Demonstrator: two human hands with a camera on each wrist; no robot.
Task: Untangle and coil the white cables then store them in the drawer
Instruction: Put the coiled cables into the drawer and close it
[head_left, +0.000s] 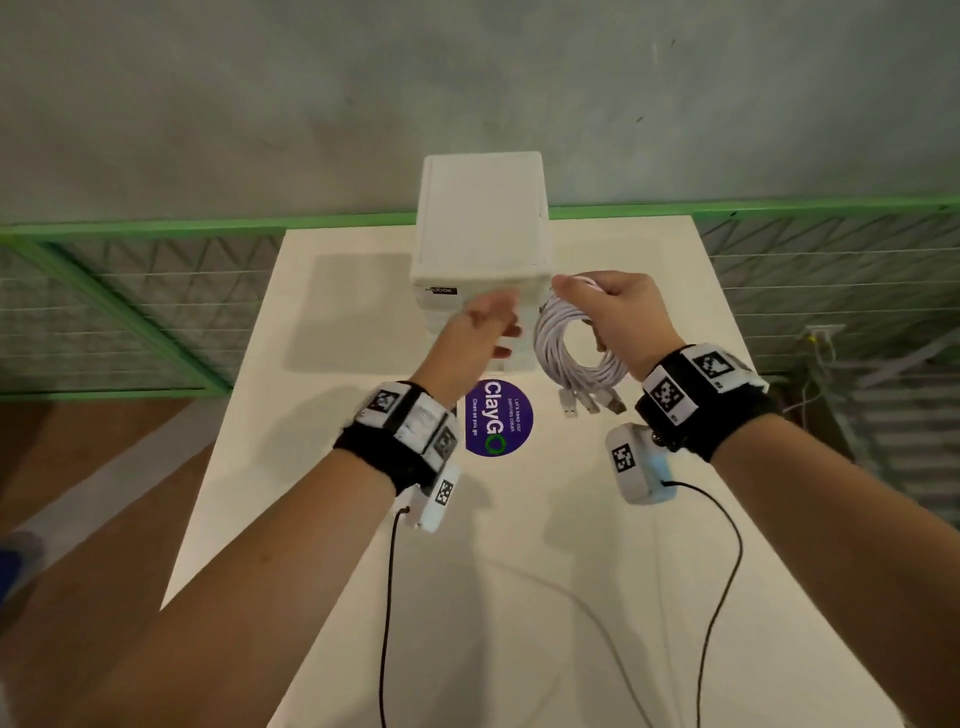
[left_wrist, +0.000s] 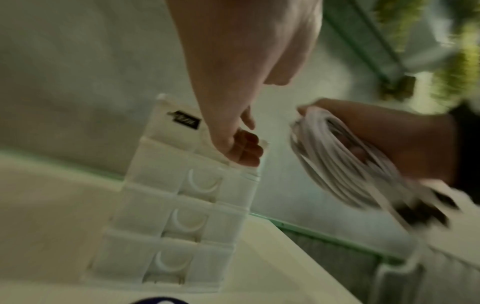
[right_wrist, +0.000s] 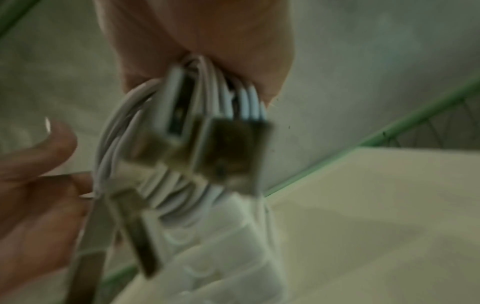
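Note:
A white drawer unit (head_left: 483, 223) stands at the far middle of the table, its stacked drawers (left_wrist: 155, 205) all looking closed. My right hand (head_left: 576, 312) grips a coil of white cables (head_left: 561, 358) at its top, held in the air just right of the unit. USB plugs (head_left: 592, 405) dangle below the coil (right_wrist: 114, 127), blurred in the right wrist view (right_wrist: 228, 152). My left hand (head_left: 506, 325) hovers at the unit's upper front, fingers (left_wrist: 244, 150) loosely curled by the top drawer. Whether they touch it I cannot tell.
The cream table (head_left: 519, 571) carries a round purple sticker (head_left: 498, 418) near the unit. Thin black leads (head_left: 387, 597) hang from my wrist cameras over the near half. Behind the table runs a green railing (head_left: 156, 228) with a grey wall beyond.

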